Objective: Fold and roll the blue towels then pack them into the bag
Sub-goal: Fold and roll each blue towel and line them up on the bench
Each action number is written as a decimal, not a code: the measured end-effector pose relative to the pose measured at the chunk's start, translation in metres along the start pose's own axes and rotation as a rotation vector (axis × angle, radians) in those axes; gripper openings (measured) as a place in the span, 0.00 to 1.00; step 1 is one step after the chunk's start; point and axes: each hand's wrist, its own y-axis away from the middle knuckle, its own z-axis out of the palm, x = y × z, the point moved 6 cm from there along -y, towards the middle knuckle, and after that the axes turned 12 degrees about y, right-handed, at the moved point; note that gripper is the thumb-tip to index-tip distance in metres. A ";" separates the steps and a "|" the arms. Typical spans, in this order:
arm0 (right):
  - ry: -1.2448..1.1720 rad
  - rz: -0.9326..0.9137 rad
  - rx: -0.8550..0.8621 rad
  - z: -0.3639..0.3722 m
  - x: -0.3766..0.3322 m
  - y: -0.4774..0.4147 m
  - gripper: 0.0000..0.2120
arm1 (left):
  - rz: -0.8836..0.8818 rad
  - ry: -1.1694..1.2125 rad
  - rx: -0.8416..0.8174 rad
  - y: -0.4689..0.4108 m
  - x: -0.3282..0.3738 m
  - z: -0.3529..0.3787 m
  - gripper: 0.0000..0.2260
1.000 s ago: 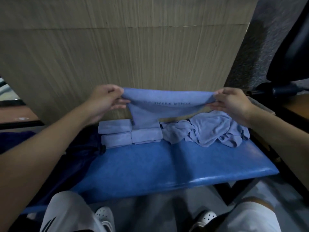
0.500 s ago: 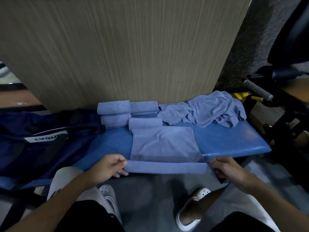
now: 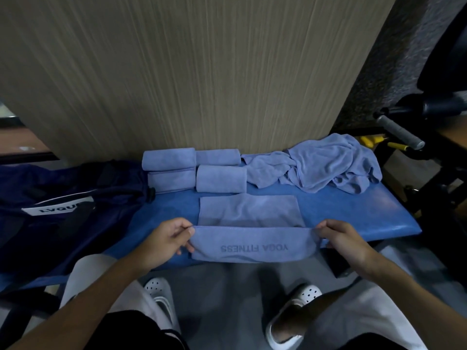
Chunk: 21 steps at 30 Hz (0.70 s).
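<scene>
A blue towel (image 3: 250, 215) lies flat on the blue padded bench (image 3: 353, 213), its near end lifted and folded back so the "YOGA FITNESS" print shows. My left hand (image 3: 166, 242) pinches that end's left corner. My right hand (image 3: 342, 239) pinches the right corner. Several rolled blue towels (image 3: 219, 179) sit at the back of the bench. A heap of loose blue towels (image 3: 326, 168) lies at the back right. The dark navy bag (image 3: 58, 203) with a white label lies at the left end.
A wood-grain panel (image 3: 202, 72) rises right behind the bench. Black gym equipment with a grey handle (image 3: 401, 133) stands to the right. My knees and white clogs (image 3: 298, 317) are below the bench's front edge.
The towel was held up stretched in the air, then laid down on the bench. Both hands have now drawn its near end up and back, showing the print.
</scene>
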 end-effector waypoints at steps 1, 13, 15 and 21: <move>-0.027 0.001 0.004 0.001 0.000 -0.003 0.09 | 0.024 -0.012 0.021 -0.001 0.002 -0.003 0.06; 0.063 -0.095 0.214 0.006 -0.018 -0.064 0.08 | 0.108 0.027 0.237 -0.055 0.014 -0.019 0.09; 0.112 -0.108 0.249 0.010 -0.021 -0.079 0.07 | 0.112 0.011 0.249 -0.068 0.012 -0.017 0.09; 0.259 -0.132 0.359 0.019 -0.013 -0.119 0.09 | 0.102 -0.009 0.326 -0.103 -0.006 -0.020 0.09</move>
